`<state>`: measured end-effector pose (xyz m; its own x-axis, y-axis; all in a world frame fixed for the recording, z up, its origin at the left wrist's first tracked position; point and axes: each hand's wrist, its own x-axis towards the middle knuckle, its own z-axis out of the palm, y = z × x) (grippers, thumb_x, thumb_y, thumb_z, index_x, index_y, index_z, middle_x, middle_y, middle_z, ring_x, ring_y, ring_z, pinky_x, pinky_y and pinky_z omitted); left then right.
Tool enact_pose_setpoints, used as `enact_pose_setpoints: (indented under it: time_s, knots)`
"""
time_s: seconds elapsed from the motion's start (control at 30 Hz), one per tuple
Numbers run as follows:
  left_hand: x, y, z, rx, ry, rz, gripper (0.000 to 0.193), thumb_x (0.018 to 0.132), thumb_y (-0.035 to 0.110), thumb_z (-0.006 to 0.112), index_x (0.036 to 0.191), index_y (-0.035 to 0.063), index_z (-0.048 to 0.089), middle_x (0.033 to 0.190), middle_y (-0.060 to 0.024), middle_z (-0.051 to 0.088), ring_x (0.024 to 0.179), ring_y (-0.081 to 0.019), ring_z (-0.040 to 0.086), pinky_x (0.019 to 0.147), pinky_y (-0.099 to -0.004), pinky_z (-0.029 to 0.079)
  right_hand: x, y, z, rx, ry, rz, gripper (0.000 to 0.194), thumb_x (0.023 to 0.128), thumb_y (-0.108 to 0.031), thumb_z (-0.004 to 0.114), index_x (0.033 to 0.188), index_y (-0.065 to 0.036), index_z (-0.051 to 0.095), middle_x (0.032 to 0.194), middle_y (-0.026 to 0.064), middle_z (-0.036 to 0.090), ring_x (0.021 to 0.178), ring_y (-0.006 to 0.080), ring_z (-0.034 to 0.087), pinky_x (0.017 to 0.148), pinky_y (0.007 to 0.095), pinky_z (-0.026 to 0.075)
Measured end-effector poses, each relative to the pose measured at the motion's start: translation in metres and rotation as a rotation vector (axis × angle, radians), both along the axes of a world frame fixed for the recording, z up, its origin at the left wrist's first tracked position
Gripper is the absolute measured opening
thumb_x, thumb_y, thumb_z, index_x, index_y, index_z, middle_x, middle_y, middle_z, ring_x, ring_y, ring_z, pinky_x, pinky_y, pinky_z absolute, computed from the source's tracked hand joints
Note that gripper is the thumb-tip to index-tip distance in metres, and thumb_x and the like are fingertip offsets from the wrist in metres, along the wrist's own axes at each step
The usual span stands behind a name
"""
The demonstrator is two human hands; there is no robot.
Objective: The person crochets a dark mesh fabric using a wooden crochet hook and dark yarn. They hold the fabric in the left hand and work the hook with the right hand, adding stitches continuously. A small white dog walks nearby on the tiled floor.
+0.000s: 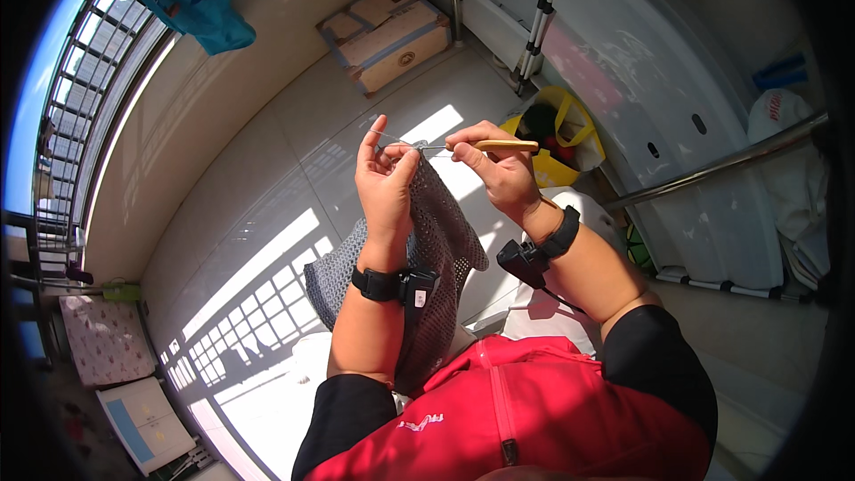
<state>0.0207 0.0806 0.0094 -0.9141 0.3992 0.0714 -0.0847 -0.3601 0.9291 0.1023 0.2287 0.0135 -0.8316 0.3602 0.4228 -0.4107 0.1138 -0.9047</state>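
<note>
My left hand [387, 167] pinches the top edge of a grey crocheted piece [437, 214] between thumb and fingers, its index finger raised with grey yarn [394, 137] running over it. In my right hand [497, 164] is a crochet hook [504, 145] with a yellowish handle, its metal shaft pointing left into the stitches at my left fingertips. The openwork fabric hangs below the left hand and drapes down towards my lap, partly hidden behind the left forearm. Both wrists wear black straps with small devices.
A yellow-handled bag [568, 117] with dark and red contents stands beyond my right hand. Farther off, a cardboard box [401, 47] lies on the tiled floor by the wall. A metal rail [721, 157] and large translucent panels are at the right; a barred window is at the left.
</note>
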Motion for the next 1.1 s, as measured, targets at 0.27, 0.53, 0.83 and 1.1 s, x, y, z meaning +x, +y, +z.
enact_pose_setpoints:
  time_s: [0.27, 0.53, 0.83, 1.1]
  knots:
    - [0.004, 0.008, -0.001, 0.092, -0.073, -0.072, 0.068, 0.080, -0.008, 0.065, 0.140, -0.0003, 0.034, 0.091, -0.0050, 0.063, 0.084, -0.0095, 0.061, 0.076, -0.0203, 0.050, -0.010, 0.014, -0.011, -0.940, -0.165, 0.288, 0.015, 0.092, -0.009, 0.058, 0.104, 0.001, 0.061, 0.093, 0.0087, 0.063, 0.079, 0.0152, 0.062, 0.075, 0.0281, 0.051]
    - [0.018, 0.020, -0.003, -0.148, 0.208, 0.095, 0.067, 0.082, -0.007, 0.064, 0.142, 0.0012, 0.034, 0.095, -0.0082, 0.067, 0.086, -0.0118, 0.064, 0.080, -0.0242, 0.052, -0.010, -0.011, -0.016, -0.777, -0.133, 0.204, 0.022, 0.095, -0.008, 0.054, 0.115, 0.001, 0.056, 0.101, 0.0089, 0.063, 0.088, 0.0148, 0.063, 0.084, 0.0285, 0.051]
    - [0.007, 0.007, 0.006, 0.145, -0.193, -0.102, 0.063, 0.083, -0.006, 0.064, 0.139, -0.0019, 0.035, 0.093, -0.0113, 0.069, 0.086, -0.0166, 0.067, 0.081, -0.0272, 0.054, -0.007, -0.003, -0.003, -0.569, -0.082, 0.271, 0.024, 0.092, -0.006, 0.059, 0.114, 0.002, 0.060, 0.103, 0.0094, 0.065, 0.095, 0.0136, 0.063, 0.084, 0.0251, 0.051]
    - [-0.008, -0.004, 0.003, 0.123, -0.243, -0.168, 0.053, 0.083, -0.003, 0.062, 0.133, -0.0026, 0.043, 0.089, -0.0030, 0.064, 0.080, -0.0077, 0.061, 0.074, -0.0192, 0.049, 0.004, 0.021, 0.012, 0.245, 0.135, 0.135, 0.018, 0.083, -0.001, 0.064, 0.100, -0.001, 0.068, 0.093, 0.0100, 0.066, 0.087, 0.0204, 0.062, 0.078, 0.0290, 0.049]
